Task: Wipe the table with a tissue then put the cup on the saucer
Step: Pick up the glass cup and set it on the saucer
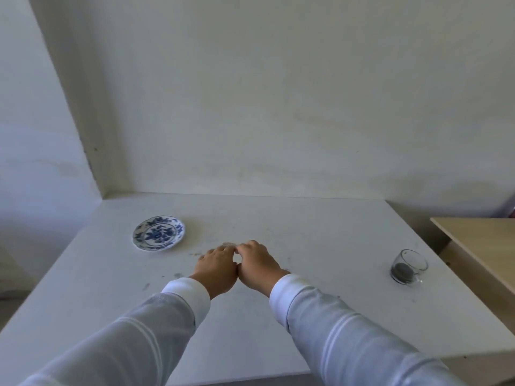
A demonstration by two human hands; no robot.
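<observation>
Tissue is hard to make out: only a small pale scrap shows at the fingertips (232, 247) where the two hands meet, near the middle of the white surface (320, 235), and I cannot be sure it is the tissue and not a smudge. The left hand (217, 270) and the right hand (257, 266) lie side by side, knuckles up, touching along their inner edges, fingers curled down toward the surface. Whether they are pinching something or only pressing flat is hidden by the backs of the hands, so I cannot tell their grasp. Held together and low like this, they look set to bear down on one patch, which suits wiping; the grey smears (178, 275) toward the near left edge and the faint brownish marks just beyond the fingers suggest the cleaning is not finished.

Toward the far left corner sits the round blue-and-white floral china saucer (158, 233), flat and bare, well apart from the hands. Close to the right edge stands the small clear glass cup (409, 266), which appears tilted or lying over, with something dark at its base and a handle on its near right side. Cup and saucer rest at opposite sides, probably left out of the way so the middle can be wiped freely. A pale wooden board (479, 240) juts in beyond the right edge. Long light sleeves (348, 330) with white cuffs cover both forearms.
</observation>
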